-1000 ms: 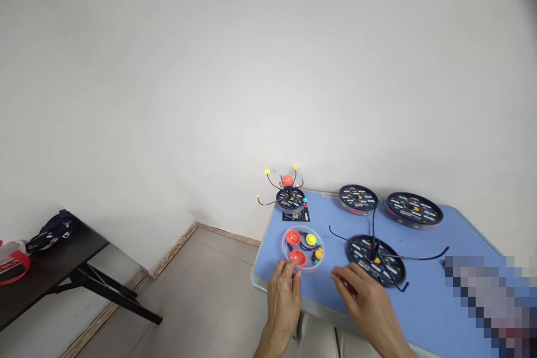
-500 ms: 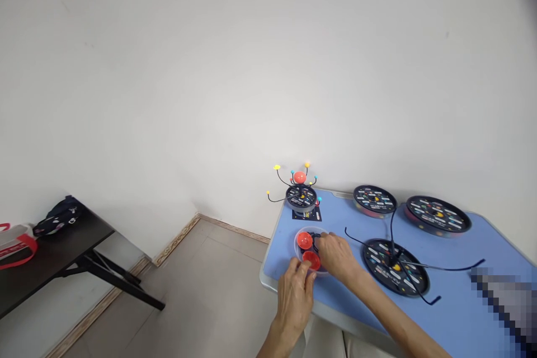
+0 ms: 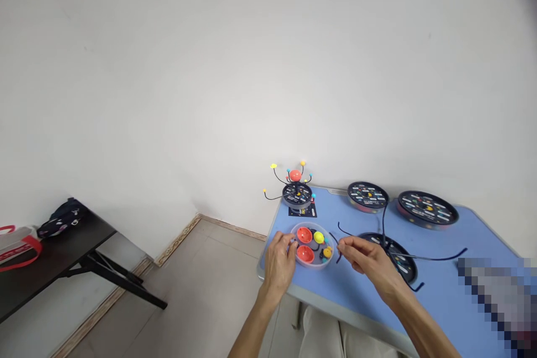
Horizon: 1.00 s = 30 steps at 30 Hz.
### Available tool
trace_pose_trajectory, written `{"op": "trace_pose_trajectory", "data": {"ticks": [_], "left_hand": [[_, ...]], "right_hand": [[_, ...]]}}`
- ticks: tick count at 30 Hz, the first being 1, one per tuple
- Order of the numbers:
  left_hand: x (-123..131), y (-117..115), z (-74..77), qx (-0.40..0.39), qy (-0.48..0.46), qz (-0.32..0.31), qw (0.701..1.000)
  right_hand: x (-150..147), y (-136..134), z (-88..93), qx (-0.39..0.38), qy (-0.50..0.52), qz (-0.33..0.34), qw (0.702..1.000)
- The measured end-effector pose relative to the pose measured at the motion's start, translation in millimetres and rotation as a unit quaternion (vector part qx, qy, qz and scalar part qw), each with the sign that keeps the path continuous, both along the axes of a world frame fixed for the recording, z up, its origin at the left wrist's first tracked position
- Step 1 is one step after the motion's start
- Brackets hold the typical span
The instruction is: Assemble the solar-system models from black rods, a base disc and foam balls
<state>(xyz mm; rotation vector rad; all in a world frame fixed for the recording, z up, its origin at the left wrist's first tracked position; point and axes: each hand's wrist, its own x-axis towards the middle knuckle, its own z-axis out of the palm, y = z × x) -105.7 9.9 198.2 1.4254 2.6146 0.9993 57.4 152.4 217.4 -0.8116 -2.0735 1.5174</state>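
Note:
My right hand (image 3: pixel 371 263) pinches a thin black curved rod (image 3: pixel 334 239) just right of a clear plastic bowl (image 3: pixel 312 266). At the bowl's left rim, my left hand (image 3: pixel 277 265) grips the edge with thumb and fingers. Inside the bowl lie two red half-shells (image 3: pixel 305 254), a yellow piece (image 3: pixel 319 238), an orange ball (image 3: pixel 327 252) and several small blue and black parts. Partly behind my right hand stands a round black base (image 3: pixel 403 268) with several long curved rods (image 3: pixel 440 257) spreading from its centre.
A finished-looking planet model (image 3: pixel 297 194) stands on a dark card (image 3: pixel 308 211) at the blue table's (image 3: pixel 335 285) back left. Two round black-topped containers (image 3: pixel 368 196) sit along the wall. A blurred patch (image 3: pixel 495 291) covers the right side. Far left, a black table (image 3: pixel 54 251) holds bags.
My right hand has come out of the bowl and moved right, now with a black rod. The left hand has shifted to the bowl's left rim, uncovering the yellow and orange pieces.

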Motion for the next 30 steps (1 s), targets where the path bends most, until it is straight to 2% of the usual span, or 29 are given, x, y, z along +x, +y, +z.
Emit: {"op": "trace_pose_trajectory", "data": {"ticks": [3,6,13,18,25,30], "left_hand": [[-6.3,16.4,14.5,-0.059,0.053,-0.025,0.997],[-10.8,35.3,18.3,-0.099,0.069,-0.067,0.99],[-19.1,59.9,24.4,-0.182,0.109,-0.088,0.973],[-19.6,71.9,28.5,-0.24,0.142,-0.133,0.951],[-14.7,90.7,22.4,-0.291,0.175,-0.179,0.923],[-14.1,97.6,24.1,-0.308,0.172,-0.184,0.918]], "right_hand": [[18.0,-14.8,-8.6,-0.136,0.068,-0.024,0.988],[35.2,-27.1,-17.1,-0.179,0.067,-0.033,0.981],[70.6,-44.1,-38.2,-0.185,0.035,-0.059,0.98],[76.7,-50.4,-50.4,-0.18,0.041,-0.091,0.979],[77.1,-53.2,-47.6,-0.199,0.058,-0.111,0.972],[81.1,-52.5,-45.8,-0.217,0.073,-0.116,0.967]]}}
